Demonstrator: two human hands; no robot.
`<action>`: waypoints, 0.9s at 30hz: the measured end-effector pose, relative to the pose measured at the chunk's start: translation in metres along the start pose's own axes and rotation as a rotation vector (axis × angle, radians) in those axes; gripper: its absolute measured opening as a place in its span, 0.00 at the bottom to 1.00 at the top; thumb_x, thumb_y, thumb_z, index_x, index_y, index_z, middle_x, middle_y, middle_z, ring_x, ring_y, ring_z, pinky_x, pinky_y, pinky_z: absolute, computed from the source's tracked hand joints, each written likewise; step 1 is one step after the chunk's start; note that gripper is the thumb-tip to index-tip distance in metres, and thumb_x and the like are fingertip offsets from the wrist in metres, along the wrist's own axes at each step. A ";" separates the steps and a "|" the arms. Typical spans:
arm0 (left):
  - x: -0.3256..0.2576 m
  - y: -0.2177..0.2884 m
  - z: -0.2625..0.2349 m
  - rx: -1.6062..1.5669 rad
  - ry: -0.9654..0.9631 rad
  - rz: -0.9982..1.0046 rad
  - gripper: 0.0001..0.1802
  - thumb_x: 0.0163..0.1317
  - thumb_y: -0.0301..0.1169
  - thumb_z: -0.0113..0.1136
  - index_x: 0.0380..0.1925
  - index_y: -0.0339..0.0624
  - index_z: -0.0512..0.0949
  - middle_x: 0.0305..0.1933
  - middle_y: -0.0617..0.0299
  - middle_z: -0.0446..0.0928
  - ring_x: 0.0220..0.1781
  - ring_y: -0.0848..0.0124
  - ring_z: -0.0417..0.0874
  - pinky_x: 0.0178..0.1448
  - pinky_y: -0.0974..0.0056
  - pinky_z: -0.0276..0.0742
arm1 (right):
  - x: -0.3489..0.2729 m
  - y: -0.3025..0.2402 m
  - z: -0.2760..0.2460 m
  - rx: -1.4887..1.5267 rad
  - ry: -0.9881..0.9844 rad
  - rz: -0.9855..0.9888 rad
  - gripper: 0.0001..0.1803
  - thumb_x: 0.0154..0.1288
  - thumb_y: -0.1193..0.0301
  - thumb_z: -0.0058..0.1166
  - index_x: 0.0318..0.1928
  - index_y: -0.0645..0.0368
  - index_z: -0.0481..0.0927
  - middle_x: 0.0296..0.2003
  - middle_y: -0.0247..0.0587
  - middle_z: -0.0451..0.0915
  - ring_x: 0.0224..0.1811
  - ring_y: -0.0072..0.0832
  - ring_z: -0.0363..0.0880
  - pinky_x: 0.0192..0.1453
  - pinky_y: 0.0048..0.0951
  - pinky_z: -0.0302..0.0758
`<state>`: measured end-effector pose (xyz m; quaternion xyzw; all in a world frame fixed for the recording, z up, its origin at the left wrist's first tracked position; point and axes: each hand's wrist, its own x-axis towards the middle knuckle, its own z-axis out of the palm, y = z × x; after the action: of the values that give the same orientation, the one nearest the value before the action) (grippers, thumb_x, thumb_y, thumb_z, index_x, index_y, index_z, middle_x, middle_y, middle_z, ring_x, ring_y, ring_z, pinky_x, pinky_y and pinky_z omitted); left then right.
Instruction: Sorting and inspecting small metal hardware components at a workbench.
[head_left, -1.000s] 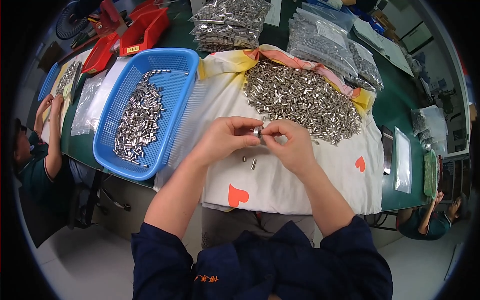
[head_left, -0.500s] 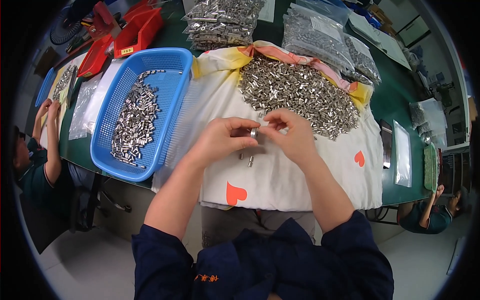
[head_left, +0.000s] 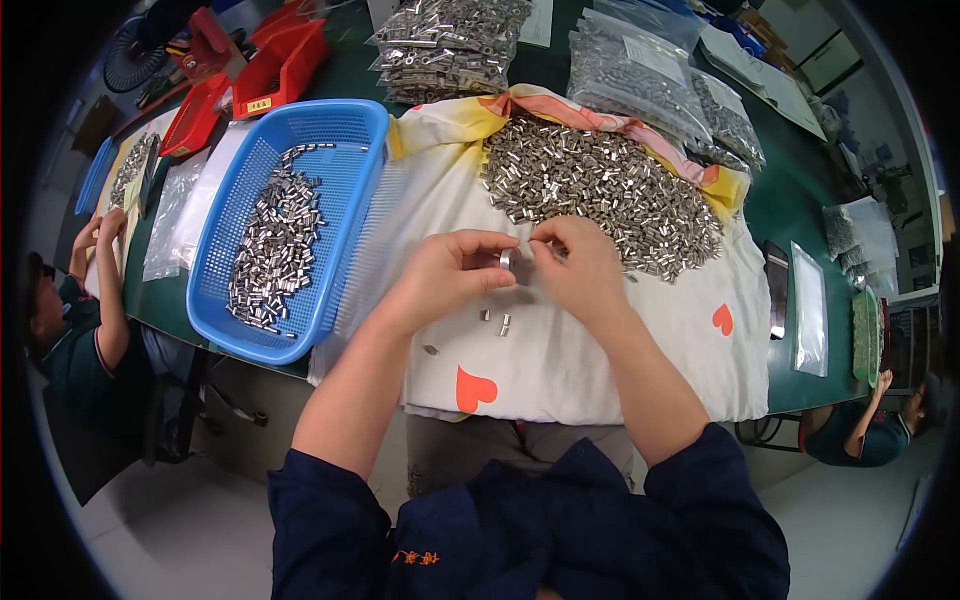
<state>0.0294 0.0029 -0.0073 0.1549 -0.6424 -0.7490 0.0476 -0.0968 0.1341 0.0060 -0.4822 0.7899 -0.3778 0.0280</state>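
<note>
My left hand (head_left: pixel 455 270) pinches a short, round silver metal piece (head_left: pixel 507 260), ring-like from the side, between thumb and fingers. Just to its right is my right hand (head_left: pixel 578 262), its fingertips closed together by the ring. Whatever they pinch is too small to make out. Both hands are over a white cloth (head_left: pixel 620 370) with red hearts. Below them lie a small metal sleeve (head_left: pixel 504 324), another sleeve (head_left: pixel 485 315) and, closer to me, a third small metal piece (head_left: pixel 430 349). Beyond my right hand spreads a large heap of short metal sleeves (head_left: pixel 600 185).
Left of the cloth stands a blue perforated basket (head_left: pixel 205 290) holding more sleeves. Bags of metal parts (head_left: pixel 450 45) and other filled bags (head_left: pixel 640 75) rest at the back. Red bins (head_left: pixel 285 65) sit far left. Co-workers are at both sides, one at left (head_left: pixel 105 300).
My right fingertips have drawn slightly away from the ring, toward the right. A small metal piece now shows on the cloth near the lower red heart. My left hand keeps its hold.
</note>
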 end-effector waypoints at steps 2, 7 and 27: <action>0.001 0.000 -0.002 -0.040 0.040 0.014 0.20 0.50 0.22 0.61 0.46 0.35 0.73 0.34 0.66 0.77 0.35 0.82 0.76 0.40 0.77 0.72 | -0.003 -0.003 -0.004 0.306 -0.045 0.238 0.03 0.48 0.76 0.54 0.28 0.58 0.77 0.27 0.35 0.76 0.30 0.27 0.74 0.37 0.25 0.71; 0.000 0.001 -0.003 -0.057 0.018 0.017 0.21 0.50 0.22 0.61 0.47 0.34 0.73 0.36 0.64 0.78 0.37 0.80 0.77 0.41 0.76 0.72 | -0.008 -0.011 -0.003 0.469 -0.069 0.066 0.04 0.48 0.79 0.54 0.28 0.61 0.77 0.28 0.38 0.78 0.28 0.26 0.77 0.33 0.22 0.73; -0.001 -0.002 0.004 0.100 0.029 -0.016 0.17 0.49 0.23 0.63 0.42 0.35 0.76 0.29 0.68 0.76 0.32 0.83 0.74 0.36 0.76 0.71 | 0.001 0.010 -0.015 0.188 -0.039 0.061 0.05 0.49 0.75 0.55 0.30 0.60 0.79 0.27 0.38 0.77 0.30 0.31 0.75 0.35 0.28 0.71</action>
<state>0.0291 0.0068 -0.0086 0.1731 -0.6772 -0.7138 0.0431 -0.1105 0.1441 0.0107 -0.4607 0.7644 -0.4398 0.1001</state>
